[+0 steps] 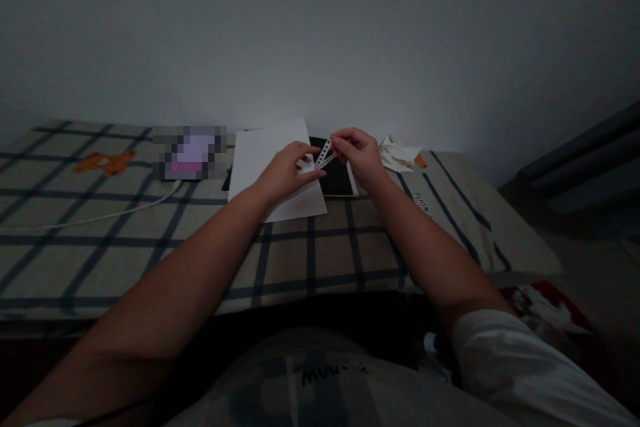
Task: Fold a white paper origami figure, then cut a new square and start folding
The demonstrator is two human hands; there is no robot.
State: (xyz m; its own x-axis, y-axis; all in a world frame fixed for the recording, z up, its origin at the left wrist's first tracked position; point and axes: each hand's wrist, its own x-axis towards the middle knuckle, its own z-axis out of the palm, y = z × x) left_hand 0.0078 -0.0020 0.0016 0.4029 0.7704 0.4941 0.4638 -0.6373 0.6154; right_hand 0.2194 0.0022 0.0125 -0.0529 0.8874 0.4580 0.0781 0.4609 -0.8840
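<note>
My right hand (356, 155) is closed in a pinch on the upper end of a narrow white paper strip (325, 149) with a row of dark holes along it. The strip is bent into a V, its fold pointing down to the left. Around that fold, my left hand (293, 168) has its thumb and fingers apart; whether a fingertip touches the strip I cannot tell. Below my left hand lies a white paper sheet (265, 160), partly covering a flat black pad or notebook (340, 180). The black surface shows between and under my hands.
Crumpled white paper (399, 155) lies right of my right hand. A phone (193, 155), partly blurred out, has a white cable (125, 213) running left. An orange cut-out piece (106, 163) rests on the checked tablecloth (320, 253). A wall (320, 33) rises behind the table.
</note>
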